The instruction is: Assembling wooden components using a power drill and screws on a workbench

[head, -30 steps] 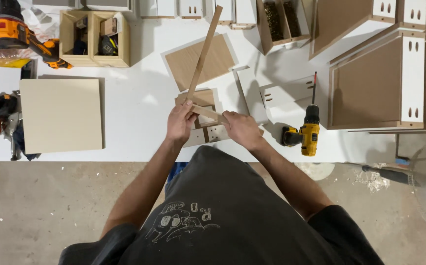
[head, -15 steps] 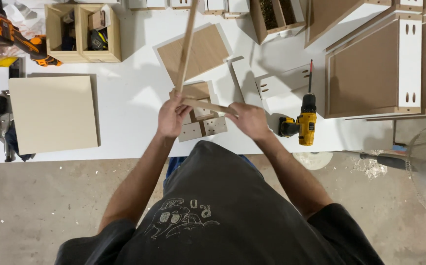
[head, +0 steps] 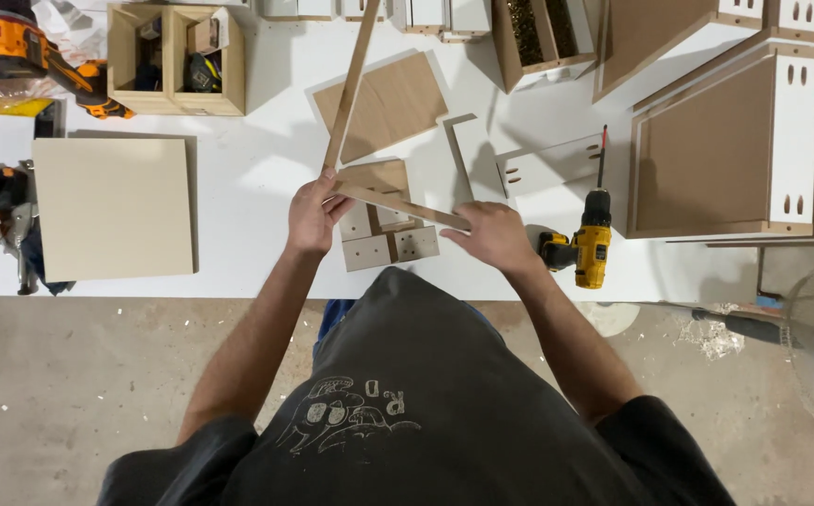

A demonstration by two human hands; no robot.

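Two strips meet at my left hand (head: pixel 310 214), which grips both ends: the long strip (head: pixel 351 86) runs up and away, the short strip (head: pixel 405 206) runs rightward to my right hand (head: pixel 494 236), which pinches its far end.

Dark grey short-sleeve t-shirt (head: pixel 426 412) with a faded pale graphic on the chest, blue trousers (head: pixel 334 317) peeking out underneath, bare forearms, no gloves.
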